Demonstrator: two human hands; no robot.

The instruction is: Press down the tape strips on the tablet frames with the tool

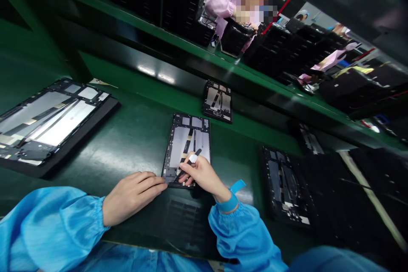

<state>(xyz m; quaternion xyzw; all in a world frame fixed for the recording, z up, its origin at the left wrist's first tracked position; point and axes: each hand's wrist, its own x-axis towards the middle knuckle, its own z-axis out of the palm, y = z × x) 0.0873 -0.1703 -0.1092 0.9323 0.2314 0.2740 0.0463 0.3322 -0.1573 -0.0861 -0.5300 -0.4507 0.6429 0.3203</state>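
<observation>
An opened tablet point(204, 138) lies on the green bench in front of me, its inner parts, grey plates and dark ribbon cables showing. My right hand point(200, 172) is closed on a slim black pen-like tool point(198, 152), held slanting over the lower part of the tablet. The tool's exact kind and its tip are hard to make out. Something white is wrapped round one finger, and a blue band point(228, 204) circles the wrist. My left hand point(135, 193) rests flat with fingers stretched out, the fingertips at the tablet's lower left corner.
Another opened tablet point(57, 119) lies on a black foam block point(86, 138) at left. Further opened tablets lie at the back point(218, 101) and right point(283, 187). A green shelf edge point(255, 78) crosses behind. Beyond it, a person in pink point(221, 2) works beside stacked black trays point(186, 0).
</observation>
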